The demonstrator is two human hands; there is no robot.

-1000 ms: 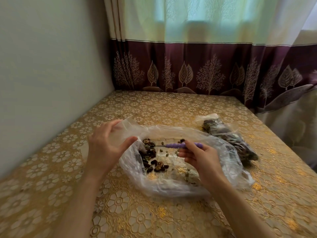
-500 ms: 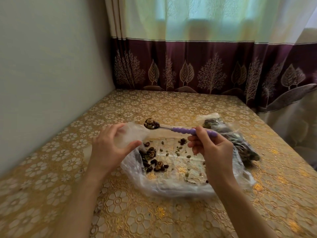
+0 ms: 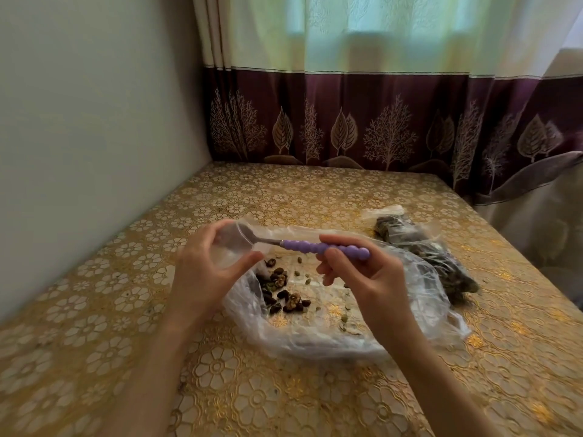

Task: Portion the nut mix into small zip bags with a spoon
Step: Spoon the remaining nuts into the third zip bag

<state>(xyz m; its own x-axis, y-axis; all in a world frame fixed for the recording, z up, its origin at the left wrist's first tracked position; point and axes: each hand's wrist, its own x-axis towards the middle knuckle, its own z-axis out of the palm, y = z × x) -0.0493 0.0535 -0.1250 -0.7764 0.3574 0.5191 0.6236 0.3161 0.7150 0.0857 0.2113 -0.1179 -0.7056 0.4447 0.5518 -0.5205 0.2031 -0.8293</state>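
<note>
My left hand [image 3: 202,272] holds a small clear zip bag [image 3: 228,250] open between fingers and thumb. My right hand [image 3: 362,275] pinches the purple beaded handle of a spoon [image 3: 325,247]. The spoon's metal bowl is inside the mouth of the small bag, seen through the plastic. Below the hands a large crumpled clear plastic bag [image 3: 410,298] lies open on the table, with the nut mix [image 3: 284,294] of dark nuts, walnut pieces and green seeds scattered on it.
Filled clear bags of nut mix [image 3: 426,250] lie at the right behind the big bag. The table carries a gold floral cloth [image 3: 252,389]. A plain wall runs along the left and a purple-bordered curtain [image 3: 378,127] hangs at the back.
The spoon rose out of the big bag loaded with nuts, then swung left, and its bowl now sits inside the small bag in my left hand.
</note>
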